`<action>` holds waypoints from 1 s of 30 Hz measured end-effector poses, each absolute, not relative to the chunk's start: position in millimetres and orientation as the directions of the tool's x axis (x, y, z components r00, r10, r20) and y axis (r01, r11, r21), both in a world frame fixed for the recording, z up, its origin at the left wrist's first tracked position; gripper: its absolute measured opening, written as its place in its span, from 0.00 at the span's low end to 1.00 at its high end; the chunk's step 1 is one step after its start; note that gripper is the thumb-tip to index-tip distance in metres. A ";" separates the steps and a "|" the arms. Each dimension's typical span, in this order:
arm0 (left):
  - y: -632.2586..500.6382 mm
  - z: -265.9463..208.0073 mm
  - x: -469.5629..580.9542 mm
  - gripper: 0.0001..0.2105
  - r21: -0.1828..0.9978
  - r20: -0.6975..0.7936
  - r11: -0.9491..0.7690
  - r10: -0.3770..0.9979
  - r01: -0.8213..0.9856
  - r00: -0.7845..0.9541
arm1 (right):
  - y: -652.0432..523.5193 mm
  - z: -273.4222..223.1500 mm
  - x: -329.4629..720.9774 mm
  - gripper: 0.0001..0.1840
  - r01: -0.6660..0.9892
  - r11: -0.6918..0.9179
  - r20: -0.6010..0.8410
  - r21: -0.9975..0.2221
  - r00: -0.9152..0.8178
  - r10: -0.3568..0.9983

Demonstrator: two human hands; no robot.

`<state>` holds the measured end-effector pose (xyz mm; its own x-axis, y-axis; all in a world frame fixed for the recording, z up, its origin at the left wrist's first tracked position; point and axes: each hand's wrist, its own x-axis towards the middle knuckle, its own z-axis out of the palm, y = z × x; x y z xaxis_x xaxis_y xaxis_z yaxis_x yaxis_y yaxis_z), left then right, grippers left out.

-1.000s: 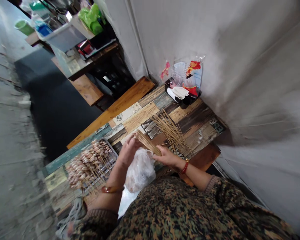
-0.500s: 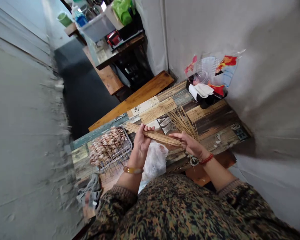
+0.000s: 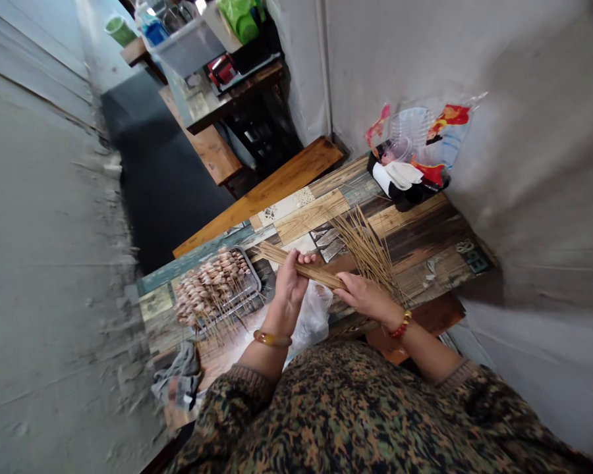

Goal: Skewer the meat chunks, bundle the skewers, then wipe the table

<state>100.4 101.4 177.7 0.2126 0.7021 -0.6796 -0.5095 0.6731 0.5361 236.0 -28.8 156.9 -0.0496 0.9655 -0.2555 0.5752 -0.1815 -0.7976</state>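
A bundle of thin bamboo skewers [image 3: 321, 275] lies slantwise between my two hands, above the table. My left hand [image 3: 292, 280] is wrapped round its middle, fingers curled over the sticks. At the bundle's right end, my right hand [image 3: 363, 293] is closed on the sticks, its fingertips partly hidden. More loose skewers [image 3: 363, 247] lie fanned out on the table just beyond my right hand. To the left, a metal tray [image 3: 253, 280] bears several skewers threaded with pieces of meat [image 3: 210, 283]. A whitish plastic bag [image 3: 313, 319] sits below my hands.
The wood-patterned table [image 3: 316, 214] meets the wall on the right. A black holder [image 3: 410, 197] with packets and clear cups stands at its far right corner. A grey cloth [image 3: 180, 372] lies at the near left. Behind the table runs a wooden bench [image 3: 277, 187].
My right hand has gone from flat, outstretched fingers against the bundle's end to a closed grip on it. Both hands and the bundle have shifted slightly.
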 end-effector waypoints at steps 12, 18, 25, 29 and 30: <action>82.4 162.9 99.9 0.15 0.551 -0.607 0.774 0.628 -0.312 0.486 | -9.5 141.8 207.3 0.22 -0.204 -0.464 -0.454 -0.862 -0.094 0.886; 85.2 161.7 90.7 0.14 0.541 -0.628 0.766 0.643 -0.347 0.440 | -13.3 150.8 209.3 0.28 -0.396 -0.567 -0.544 -0.722 -0.181 0.820; 88.7 168.8 77.7 0.14 0.517 -0.656 0.768 0.639 -0.379 0.401 | -10.8 154.6 209.4 0.15 -0.046 -0.256 -0.259 -0.966 0.095 0.961; 81.6 170.1 75.4 0.13 0.490 -0.667 0.788 0.614 -0.373 0.421 | -8.1 161.2 205.3 0.11 0.159 -0.136 -0.125 -0.978 0.073 0.989; 79.9 170.0 75.2 0.12 0.484 -0.675 0.788 0.613 -0.381 0.411 | -8.4 162.9 204.5 0.10 0.244 -0.087 -0.080 -0.966 0.039 0.996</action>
<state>75.2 79.9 170.0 0.4109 0.6133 -0.6746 -0.3806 0.7878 0.4843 204.5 -8.4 162.9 0.0388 0.9960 -0.0801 0.2436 -0.0872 -0.9660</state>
